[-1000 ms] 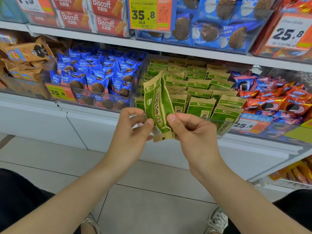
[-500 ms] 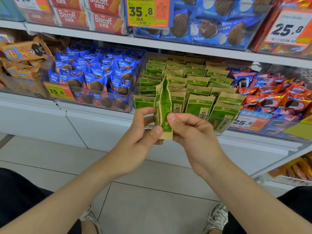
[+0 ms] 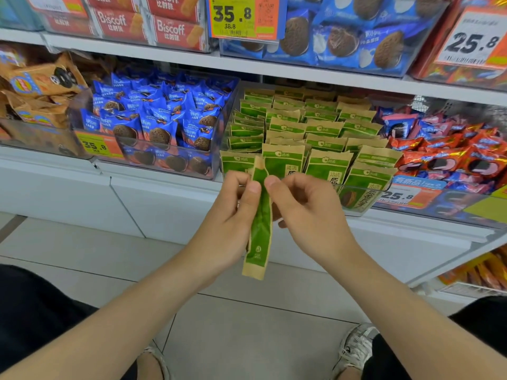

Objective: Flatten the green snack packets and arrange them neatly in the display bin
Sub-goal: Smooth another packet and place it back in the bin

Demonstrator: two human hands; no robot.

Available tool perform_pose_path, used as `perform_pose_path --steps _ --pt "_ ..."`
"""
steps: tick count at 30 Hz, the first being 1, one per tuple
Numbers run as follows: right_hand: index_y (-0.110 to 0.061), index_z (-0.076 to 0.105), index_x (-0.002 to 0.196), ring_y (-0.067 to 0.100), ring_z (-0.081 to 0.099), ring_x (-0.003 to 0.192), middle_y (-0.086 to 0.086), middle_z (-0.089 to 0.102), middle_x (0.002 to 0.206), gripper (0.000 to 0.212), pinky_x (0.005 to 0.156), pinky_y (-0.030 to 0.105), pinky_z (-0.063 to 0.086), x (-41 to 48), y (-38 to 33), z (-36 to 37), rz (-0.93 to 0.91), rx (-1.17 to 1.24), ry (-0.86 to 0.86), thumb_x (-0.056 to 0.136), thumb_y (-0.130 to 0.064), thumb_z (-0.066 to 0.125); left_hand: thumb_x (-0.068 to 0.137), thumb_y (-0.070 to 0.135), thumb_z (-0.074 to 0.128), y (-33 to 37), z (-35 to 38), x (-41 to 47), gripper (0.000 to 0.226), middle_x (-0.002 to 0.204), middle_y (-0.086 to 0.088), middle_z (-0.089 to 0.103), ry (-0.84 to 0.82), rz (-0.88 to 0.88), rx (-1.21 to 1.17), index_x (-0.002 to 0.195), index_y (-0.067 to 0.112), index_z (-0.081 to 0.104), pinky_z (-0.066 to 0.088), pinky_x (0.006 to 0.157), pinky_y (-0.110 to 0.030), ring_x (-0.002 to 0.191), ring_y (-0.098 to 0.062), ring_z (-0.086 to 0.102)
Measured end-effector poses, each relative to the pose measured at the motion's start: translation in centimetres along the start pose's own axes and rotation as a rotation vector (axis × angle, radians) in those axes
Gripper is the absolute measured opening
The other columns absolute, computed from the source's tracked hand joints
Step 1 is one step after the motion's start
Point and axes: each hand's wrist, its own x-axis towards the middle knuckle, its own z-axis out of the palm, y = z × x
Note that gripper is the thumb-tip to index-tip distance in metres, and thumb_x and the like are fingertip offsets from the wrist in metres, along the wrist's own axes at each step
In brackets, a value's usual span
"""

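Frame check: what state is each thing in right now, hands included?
green snack packet: out of the bin, upright, turned edge-on, pinched near its top by both hands.
left hand: pinches the packet's upper part.
right hand: pinches the same part from the other side.
binned green packets: standing in rows, front right ones leaning.
display bin: on the shelf, holding those rows.

This is a shop, in the snack aisle of a supermarket or convenience store. White shelves (image 3: 301, 71) carry clear display bins (image 3: 365, 212), each packed with many copies of one product: red Biscoff packs (image 3: 170, 31), blue cookie packets (image 3: 159, 116) and green snack packets (image 3: 323, 127). Printed price tags reading 35.8 (image 3: 241, 16) and 25.8 (image 3: 472, 42) are fixed to the bin fronts along the shelves' front edges.
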Motion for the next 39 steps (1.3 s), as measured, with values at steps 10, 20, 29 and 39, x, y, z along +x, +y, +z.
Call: perform_pose_path --steps 10,20,29,39 --pt "-0.009 0.068 0.078 0.031 0.06 0.07 0.021 0.065 0.077 0.033 0.072 0.061 0.055 0.7 1.5 0.7 -0.004 0.011 -0.08 0.103 -0.027 0.056 0.114 0.023 0.045 0.4 -0.5 0.1 0.019 0.094 -0.009 0.073 -0.059 -0.196 -0.197 0.118 0.014 0.062 0.056 0.075 -0.036 0.081 -0.016 0.067" --pt "-0.024 0.069 0.078 0.012 0.06 0.082 -0.009 0.061 0.075 0.042 0.072 0.04 0.051 2.0 0.1 -1.8 -0.146 -0.168 -0.119 0.08 -0.065 0.08 0.108 0.032 0.056 1.0 -2.3 0.9 0.022 0.103 -0.007 0.081 -0.136 -0.149 -0.024 0.107 0.015 0.069 0.062 0.08 -0.044 0.097 -0.03 0.078" --pt "-0.018 0.066 0.096 0.011 0.069 0.073 -0.004 0.073 0.083 0.031 0.063 0.032 0.057 5.0 -2.9 -2.1 -0.265 -0.171 0.132 0.086 -0.039 0.087 0.108 0.022 0.059 2.6 -5.2 3.9 0.024 0.09 -0.017 0.073 -0.224 0.068 0.204 0.107 0.002 0.072 0.056 0.08 -0.045 0.084 -0.015 0.064" --pt "-0.004 0.066 0.108 0.029 0.08 0.086 0.013 0.081 0.093 0.02 0.074 0.051 0.067 9.6 -5.1 -2.3 -0.011 0.372 0.118 0.095 -0.011 0.079 0.104 0.059 0.051 3.8 -7.0 10.6 0.05 0.094 -0.019 0.075 0.096 0.095 0.312 0.099 0.015 0.074 0.061 0.087 -0.058 0.093 -0.041 0.073"
